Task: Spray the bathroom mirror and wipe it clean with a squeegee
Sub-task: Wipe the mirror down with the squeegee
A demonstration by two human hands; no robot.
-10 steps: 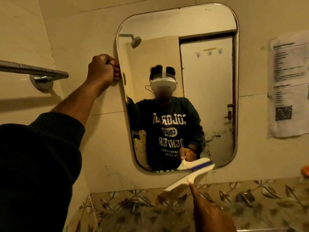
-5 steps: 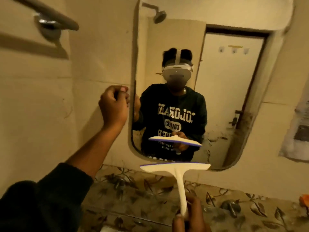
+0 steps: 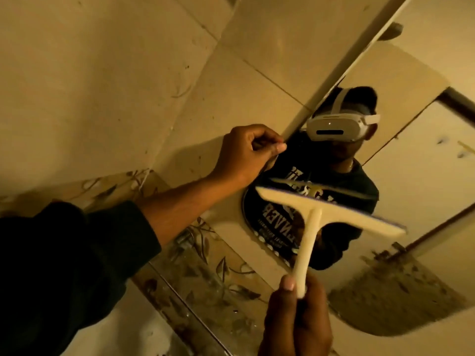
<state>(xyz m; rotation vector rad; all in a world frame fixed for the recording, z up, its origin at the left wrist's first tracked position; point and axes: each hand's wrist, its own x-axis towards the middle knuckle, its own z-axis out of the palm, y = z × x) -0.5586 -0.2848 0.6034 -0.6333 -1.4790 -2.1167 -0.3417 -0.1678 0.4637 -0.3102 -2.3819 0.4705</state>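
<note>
The wall mirror (image 3: 401,73) with rounded corners fills the right of the tilted head view; its lower part looks grimy. My left hand (image 3: 246,152) is closed on the mirror's left edge, thumb against the frame. My right hand (image 3: 295,317) grips the handle end of a cream squeegee (image 3: 331,209) with a blue rubber blade. The blade is held up in front of the mirror's lower left corner; I cannot tell whether it touches the glass. No spray bottle is in view.
Beige wall tiles (image 3: 102,73) surround the mirror, with a band of leaf-patterned tiles (image 3: 205,286) below it. The mirror reflects a person in a dark sweatshirt and white headset, and a door behind.
The view has rolled and moved closer to the mirror. My right hand has raised the squeegee up in front of the mirror's lower left corner. My left hand still holds the mirror's left edge.
</note>
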